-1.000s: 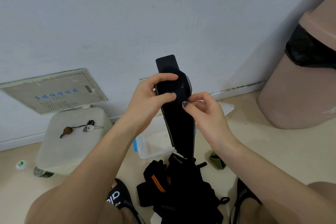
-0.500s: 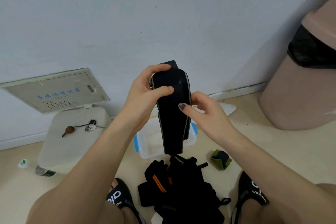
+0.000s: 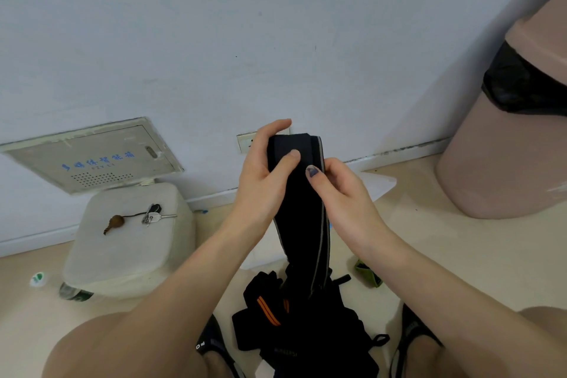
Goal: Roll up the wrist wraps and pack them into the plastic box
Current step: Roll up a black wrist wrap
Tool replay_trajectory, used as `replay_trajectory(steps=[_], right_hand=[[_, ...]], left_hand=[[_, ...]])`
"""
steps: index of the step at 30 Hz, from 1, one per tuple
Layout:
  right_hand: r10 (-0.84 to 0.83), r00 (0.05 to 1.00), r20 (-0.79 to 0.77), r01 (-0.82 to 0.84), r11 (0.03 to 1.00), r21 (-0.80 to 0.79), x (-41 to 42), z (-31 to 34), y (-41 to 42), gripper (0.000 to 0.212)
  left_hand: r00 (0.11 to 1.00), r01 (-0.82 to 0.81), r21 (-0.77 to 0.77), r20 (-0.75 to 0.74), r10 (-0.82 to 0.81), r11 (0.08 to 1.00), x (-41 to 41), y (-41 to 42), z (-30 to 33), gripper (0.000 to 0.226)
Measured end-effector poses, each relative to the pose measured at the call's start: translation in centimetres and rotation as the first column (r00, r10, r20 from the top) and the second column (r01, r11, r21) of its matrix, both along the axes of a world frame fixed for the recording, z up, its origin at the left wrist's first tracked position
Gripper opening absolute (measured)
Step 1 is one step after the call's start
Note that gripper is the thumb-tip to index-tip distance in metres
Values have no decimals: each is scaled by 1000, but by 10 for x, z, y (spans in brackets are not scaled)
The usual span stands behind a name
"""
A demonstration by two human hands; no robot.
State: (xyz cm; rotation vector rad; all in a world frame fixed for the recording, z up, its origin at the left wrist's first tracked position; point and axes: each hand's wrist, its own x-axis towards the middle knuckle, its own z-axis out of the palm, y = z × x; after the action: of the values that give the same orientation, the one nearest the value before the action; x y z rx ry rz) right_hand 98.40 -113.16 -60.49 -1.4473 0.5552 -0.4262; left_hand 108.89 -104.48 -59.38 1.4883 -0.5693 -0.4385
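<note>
Head view: 2 hands hold 1 black wrap [image 3: 302,205] up in front of the wall. The left hand [image 3: 264,181] grips its folded top, fingers curled over the far side and thumb pressed on the near face. The right hand [image 3: 343,193] pinches the wrap's right edge just below, thumb on the near face. The wrap's tail hangs down to 1 pile [image 3: 306,331] of black wraps on the near floor, 1 of them with orange stripes. The box [image 3: 380,186] lies behind the hands, mostly hidden. 1 green roll [image 3: 369,275] lies to the right. To the left, 1 white container [image 3: 129,242] carries keys [image 3: 153,216]. 1 pink bin [image 3: 503,147] stands far right.
</note>
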Motion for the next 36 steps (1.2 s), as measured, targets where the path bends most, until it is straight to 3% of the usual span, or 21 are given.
replay_trajectory(steps=[5,15,22,30,36], right_hand=[[94,988,-125,-112,984,-141,-4,-8,8,18],[90,994,-56,-90,996,-4,-3,-9,2,19],[149,986,-79,-150,989,-1,-1,-8,3,23],[67,997,-33,-66,998,6,2,1,3,20],[-49,999,14,45,978,204,4,11,-3,29]], left_hand=[[998,-61,-8,-14,61,998,3,-2,3,37],[999,-16,-7,50,16,1000,0,-4,7,32],[982,-159,-20,97,160,987,8,-5,5,11],[974,-162,59,167,151,985,-1,-8,2,8],[971,-47,104,239,21,993,-12,-6,4,13]])
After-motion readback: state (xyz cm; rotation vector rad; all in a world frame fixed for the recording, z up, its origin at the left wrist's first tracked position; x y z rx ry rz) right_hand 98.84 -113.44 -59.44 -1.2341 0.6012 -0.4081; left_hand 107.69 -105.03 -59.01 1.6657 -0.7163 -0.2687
